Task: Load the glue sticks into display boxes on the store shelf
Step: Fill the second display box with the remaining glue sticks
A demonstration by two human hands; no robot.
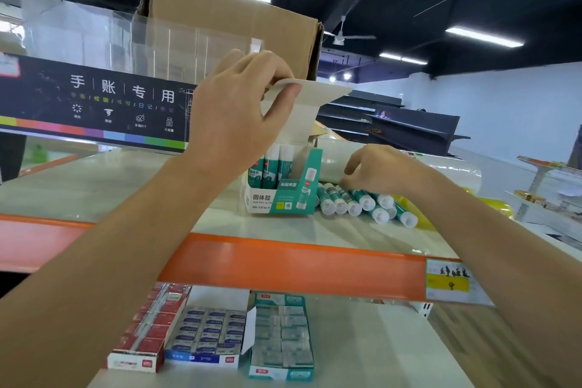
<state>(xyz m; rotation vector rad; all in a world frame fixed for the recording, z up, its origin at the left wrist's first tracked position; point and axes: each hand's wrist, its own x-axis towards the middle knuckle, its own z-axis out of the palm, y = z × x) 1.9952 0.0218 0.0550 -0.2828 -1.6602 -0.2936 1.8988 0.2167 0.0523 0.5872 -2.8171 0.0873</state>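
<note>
**Display box half filled on the top shelf**

A store with a dark ceiling and strip lights; in front, a pale top shelf [126, 186] with an orange edge strip [283, 261]. A teal and white display box [283, 198] stands in the middle of this shelf, in front of a tall cardboard carton [233, 22]. Several glue sticks [271, 164] stand upright inside the box, at its left side. More loose glue sticks [356, 201] lie in a row on the shelf just to the right of the box, white caps toward the camera.

The left hand [233, 110] pinches the box's white lid flap [318, 91], thumb beneath and fingers on top, and holds it raised. The right hand [387, 170] is above the far ends of the loose sticks with its fingers curled down; I cannot tell whether it grasps one.

On the lower shelf sit three open boxes of small packets [208, 334].
</note>
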